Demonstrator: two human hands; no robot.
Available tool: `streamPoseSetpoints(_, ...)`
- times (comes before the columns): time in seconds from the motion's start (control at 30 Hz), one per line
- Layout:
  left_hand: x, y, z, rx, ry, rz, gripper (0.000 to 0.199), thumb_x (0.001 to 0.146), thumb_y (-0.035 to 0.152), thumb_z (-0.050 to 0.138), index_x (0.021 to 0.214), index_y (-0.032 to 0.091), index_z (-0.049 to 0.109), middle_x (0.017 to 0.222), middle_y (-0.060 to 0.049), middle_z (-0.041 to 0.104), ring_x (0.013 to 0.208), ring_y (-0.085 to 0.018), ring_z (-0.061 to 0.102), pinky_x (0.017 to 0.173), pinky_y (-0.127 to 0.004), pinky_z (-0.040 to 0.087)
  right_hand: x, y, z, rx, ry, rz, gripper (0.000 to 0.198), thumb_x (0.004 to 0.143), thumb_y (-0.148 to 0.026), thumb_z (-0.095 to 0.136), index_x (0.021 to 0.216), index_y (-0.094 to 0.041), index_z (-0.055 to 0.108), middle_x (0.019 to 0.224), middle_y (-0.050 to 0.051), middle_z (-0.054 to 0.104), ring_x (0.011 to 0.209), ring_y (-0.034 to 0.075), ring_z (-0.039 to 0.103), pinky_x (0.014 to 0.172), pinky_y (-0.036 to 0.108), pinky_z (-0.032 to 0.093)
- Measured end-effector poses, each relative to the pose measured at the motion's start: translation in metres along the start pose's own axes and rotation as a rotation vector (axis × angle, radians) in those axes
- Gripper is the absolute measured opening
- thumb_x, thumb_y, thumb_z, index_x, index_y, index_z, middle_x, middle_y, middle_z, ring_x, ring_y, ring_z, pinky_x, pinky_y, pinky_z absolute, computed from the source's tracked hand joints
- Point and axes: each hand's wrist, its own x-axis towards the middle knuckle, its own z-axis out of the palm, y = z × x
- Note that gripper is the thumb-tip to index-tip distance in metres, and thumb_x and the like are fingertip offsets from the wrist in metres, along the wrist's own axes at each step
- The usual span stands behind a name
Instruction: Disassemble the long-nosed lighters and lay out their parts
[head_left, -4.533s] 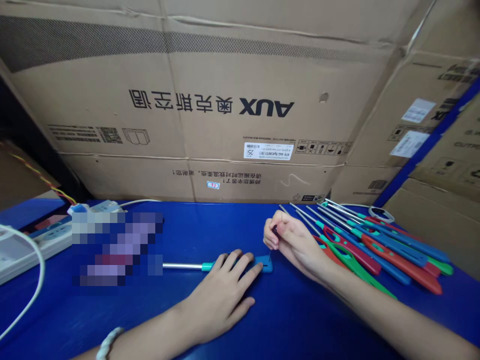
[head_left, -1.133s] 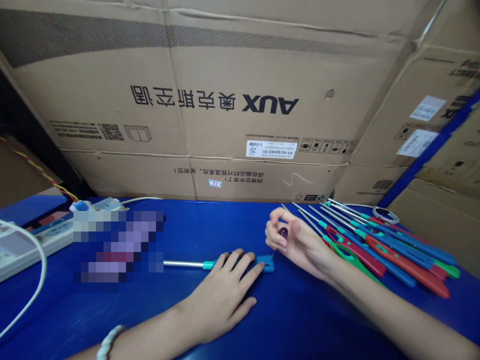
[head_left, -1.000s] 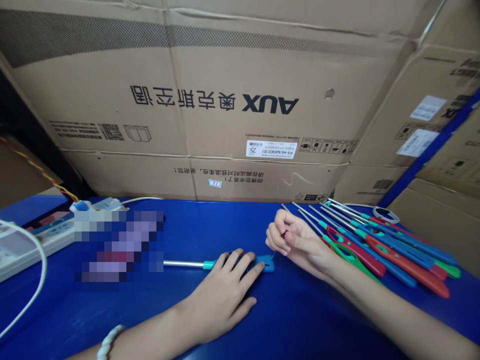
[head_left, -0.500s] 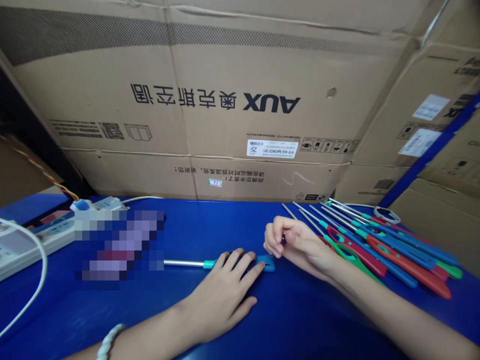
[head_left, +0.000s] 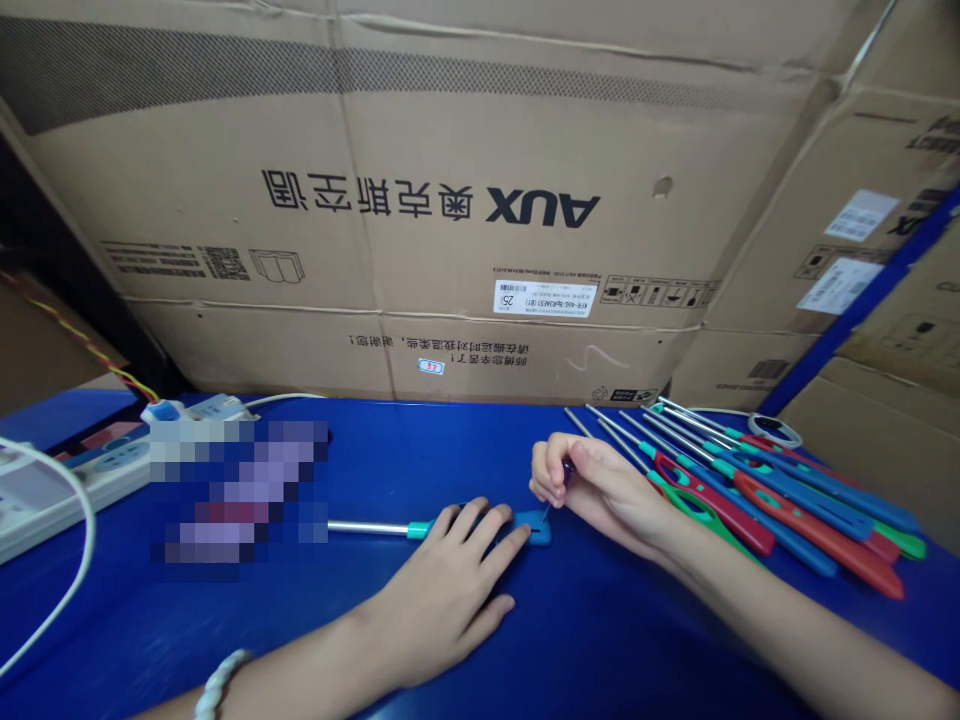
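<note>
Left hand (head_left: 450, 590) rests on blue lighter (head_left: 538, 538), right hand (head_left: 604, 490) holds thin screwdriver (head_left: 569, 469).

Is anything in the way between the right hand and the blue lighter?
Nothing visible is: the dark-handled tool in the right hand slants down toward the blue lighter. The left hand covers part of it; the other lighters lie off to the right.

Workshop-like table (head_left: 600, 640), screwdriver (head_left: 568, 469), cardboard walls (head_left: 420, 255)

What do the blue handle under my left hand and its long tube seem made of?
Blue handle: probably moulded plastic, smooth, judging by its even colour and rounded corners. Long tube: likely metal, polished finish, given its bright silvery shine.
</note>
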Motion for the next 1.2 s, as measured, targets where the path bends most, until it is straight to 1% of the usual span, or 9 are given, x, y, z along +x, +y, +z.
streamPoseSetpoints(0.1, 0.0, 0.0, 0.0, -0.004, 0.013, 0.003, 0.053, 0.09, 0.026, 0.051, 0.14, 0.02, 0.034, 0.136, -0.011, 0.042, 0.121, -0.034, 0.039, 0.096, -0.051, 0.04, 0.0, 0.0, 0.0, 0.015, 0.029, 0.018, 0.039, 0.096, -0.044, 0.043, 0.074, -0.015, 0.057, 0.067, -0.001, 0.043, 0.062, 0.013, 0.038, 0.063, 0.03, 0.028)
streamPoseSetpoints(0.2, 0.0, 0.0, 0.0, -0.001, 0.01, 0.001, 0.053, 0.09, 0.026, 0.051, 0.14, 0.02, 0.034, 0.136, -0.012, 0.043, 0.121, -0.034, 0.039, 0.096, -0.051, 0.04, -0.001, -0.002, 0.001, 0.065, 0.021, 0.056, 0.035, 0.086, -0.053, 0.057, 0.086, -0.019, 0.052, 0.064, -0.005, 0.038, 0.058, 0.011, 0.031, 0.061, 0.028, 0.026)
streamPoseSetpoints(0.3, 0.0, 0.0, 0.0, 0.003, -0.002, -0.001, 0.053, 0.09, 0.026, 0.051, 0.14, 0.019, 0.034, 0.136, -0.012, 0.042, 0.121, -0.034, 0.039, 0.096, -0.051, 0.04, -0.001, -0.002, 0.002, 0.062, 0.005, 0.061, 0.033, 0.079, -0.044, 0.07, 0.082, -0.02, 0.046, 0.064, -0.005, 0.04, 0.059, 0.011, 0.031, 0.06, 0.027, 0.024)
streamPoseSetpoints(0.5, -0.001, 0.0, 0.001, 0.002, 0.02, 0.0, 0.054, 0.09, 0.027, 0.051, 0.141, 0.02, 0.033, 0.136, -0.011, 0.042, 0.121, -0.034, 0.04, 0.096, -0.051, 0.04, 0.001, -0.001, 0.001, -0.054, 0.107, -0.02, 0.031, 0.089, -0.044, 0.057, 0.075, -0.016, 0.058, 0.063, -0.002, 0.044, 0.058, 0.012, 0.037, 0.058, 0.028, 0.028)
streamPoseSetpoints(0.63, 0.0, 0.0, 0.001, 0.001, 0.024, 0.001, 0.054, 0.09, 0.027, 0.051, 0.14, 0.02, 0.034, 0.135, -0.011, 0.043, 0.12, -0.034, 0.04, 0.096, -0.05, 0.04, 0.001, -0.006, -0.003, -0.35, 0.152, -0.086, 0.037, 0.095, -0.047, 0.044, 0.08, -0.018, 0.06, 0.067, 0.001, 0.049, 0.062, 0.015, 0.043, 0.061, 0.029, 0.033)
streamPoseSetpoints(0.77, -0.001, -0.001, 0.0, 0.007, 0.026, -0.001, 0.054, 0.09, 0.028, 0.051, 0.14, 0.021, 0.034, 0.136, -0.011, 0.043, 0.12, -0.033, 0.04, 0.096, -0.05, 0.04, -0.001, -0.013, -0.012, -0.96, 0.112, -0.217, 0.042, 0.097, -0.048, 0.035, 0.078, -0.02, 0.059, 0.085, 0.005, 0.056, 0.084, 0.02, 0.05, 0.079, 0.035, 0.037)
streamPoseSetpoints(0.87, -0.001, 0.0, 0.001, 0.017, 0.022, -0.003, 0.054, 0.09, 0.028, 0.051, 0.141, 0.021, 0.033, 0.136, -0.011, 0.043, 0.12, -0.034, 0.04, 0.095, -0.05, 0.04, -0.002, -0.013, -0.02, -1.293, 0.067, -0.261, 0.037, 0.098, -0.045, 0.036, 0.08, -0.02, 0.057, 0.088, 0.006, 0.055, 0.084, 0.02, 0.048, 0.077, 0.034, 0.036)
streamPoseSetpoints(1.0, -0.002, 0.0, 0.001, 0.019, 0.029, 0.003, 0.052, 0.091, 0.028, 0.048, 0.141, 0.021, 0.033, 0.136, -0.012, 0.043, 0.12, -0.033, 0.04, 0.095, -0.05, 0.041, -0.003, -0.007, -0.026, -1.404, 0.009, -0.273, 0.039, 0.098, -0.048, 0.031, 0.08, -0.02, 0.053, 0.081, 0.005, 0.056, 0.075, 0.019, 0.048, 0.069, 0.032, 0.036)
streamPoseSetpoints(1.2, -0.001, -0.001, 0.0, -0.001, 0.03, 0.0, 0.054, 0.091, 0.028, 0.049, 0.142, 0.021, 0.031, 0.136, -0.011, 0.043, 0.12, -0.034, 0.04, 0.095, -0.05, 0.041, -0.003, -0.004, -0.021, -1.527, -0.073, -0.059, 0.027, 0.099, -0.038, 0.037, 0.087, -0.019, 0.053, 0.083, 0.005, 0.056, 0.076, 0.018, 0.05, 0.067, 0.03, 0.037)
